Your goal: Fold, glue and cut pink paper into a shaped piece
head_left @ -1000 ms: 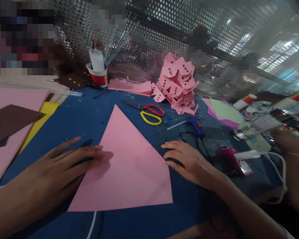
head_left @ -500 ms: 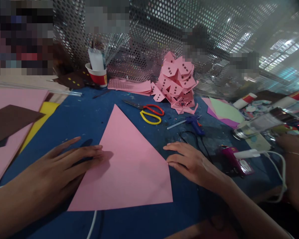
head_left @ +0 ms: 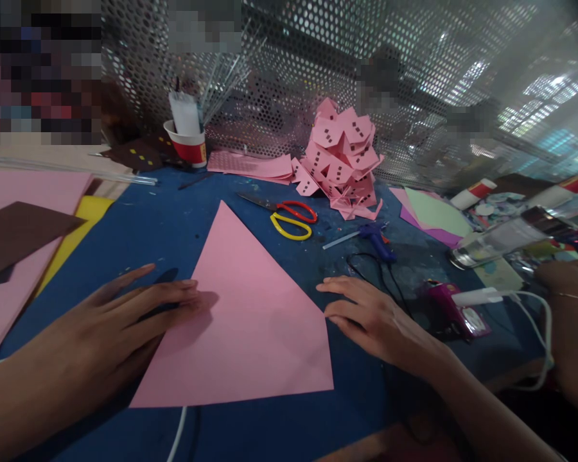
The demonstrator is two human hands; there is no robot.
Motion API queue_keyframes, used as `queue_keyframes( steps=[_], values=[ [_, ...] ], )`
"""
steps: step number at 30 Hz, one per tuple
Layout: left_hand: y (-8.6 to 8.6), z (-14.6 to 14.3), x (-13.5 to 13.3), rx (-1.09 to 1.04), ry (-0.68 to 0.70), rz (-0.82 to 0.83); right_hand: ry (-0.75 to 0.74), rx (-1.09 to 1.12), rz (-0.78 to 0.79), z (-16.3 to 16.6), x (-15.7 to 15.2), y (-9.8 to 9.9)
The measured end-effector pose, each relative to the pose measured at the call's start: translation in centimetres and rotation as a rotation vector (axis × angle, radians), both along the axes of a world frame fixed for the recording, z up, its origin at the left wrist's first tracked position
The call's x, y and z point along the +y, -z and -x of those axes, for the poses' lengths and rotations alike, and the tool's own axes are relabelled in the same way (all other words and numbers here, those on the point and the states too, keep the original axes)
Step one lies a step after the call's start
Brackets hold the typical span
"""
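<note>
A sheet of pink paper (head_left: 250, 321), folded to a point at the top, lies flat on the blue table (head_left: 139, 237) in front of me. My left hand (head_left: 125, 314) rests over its left edge, fingers stretched out and the fingertips on the paper. At the right corner of the sheet, fingertips of my right hand (head_left: 376, 317) touch the edge, with the fingers apart. Beyond the sheet lie scissors (head_left: 291, 226) with one red and one yellow handle. A blue glue gun (head_left: 378, 242) with a glue stick in it is past my right hand.
A pink paper model (head_left: 341, 154) stands by the perforated metal screen (head_left: 289, 83). Left of it is a paper cup (head_left: 189, 144) of tools. Brown paper (head_left: 24, 237) lies at left. To the right are a pink device (head_left: 462, 311), a clear bottle (head_left: 501, 240) and another person's arm (head_left: 571, 321).
Both hands and the pink sheet stay almost where they were. The view has shifted very slightly.
</note>
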State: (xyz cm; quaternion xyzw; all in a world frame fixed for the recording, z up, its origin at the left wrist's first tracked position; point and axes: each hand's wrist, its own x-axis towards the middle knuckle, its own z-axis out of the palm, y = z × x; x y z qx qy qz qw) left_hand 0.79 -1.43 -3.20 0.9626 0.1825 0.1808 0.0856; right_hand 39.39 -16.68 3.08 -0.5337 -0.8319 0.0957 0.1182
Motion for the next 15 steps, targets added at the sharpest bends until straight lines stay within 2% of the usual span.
queue_keyframes(
  steps=[6,11,15],
  values=[
    [-0.2,0.1,-0.1,0.016,-0.025,0.004,0.007,0.006,0.011,0.1,-0.2,0.0],
    [-0.9,-0.3,-0.3,0.012,0.008,0.028,-0.006,-0.001,0.032,-0.2,-0.5,0.1],
    [-1.4,-0.7,-0.6,-0.009,-0.007,0.043,0.050,0.057,0.033,0.0,-0.3,-0.1]
  ],
)
